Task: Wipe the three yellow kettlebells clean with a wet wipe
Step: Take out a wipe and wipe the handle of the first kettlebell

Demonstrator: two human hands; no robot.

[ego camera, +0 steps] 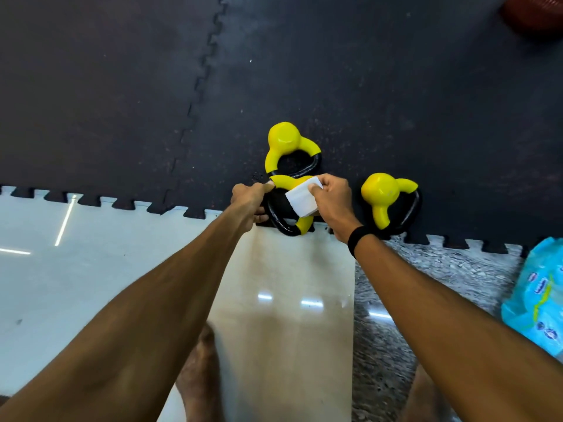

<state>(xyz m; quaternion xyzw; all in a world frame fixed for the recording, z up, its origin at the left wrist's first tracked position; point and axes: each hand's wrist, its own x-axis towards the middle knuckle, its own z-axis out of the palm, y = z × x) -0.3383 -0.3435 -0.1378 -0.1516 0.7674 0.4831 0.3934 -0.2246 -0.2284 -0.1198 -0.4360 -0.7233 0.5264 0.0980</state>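
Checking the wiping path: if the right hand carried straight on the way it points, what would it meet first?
Probably the near yellow kettlebell, which the white wet wipe in the right hand already covers; depth is unclear.

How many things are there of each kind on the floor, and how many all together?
Yellow kettlebells: 3, far, near, held by the left hand, right
White wet wipes: 1, pinched by the right hand
Blue wipe packs: 1
Red objects, blurred, top corner: 1
Total: 6
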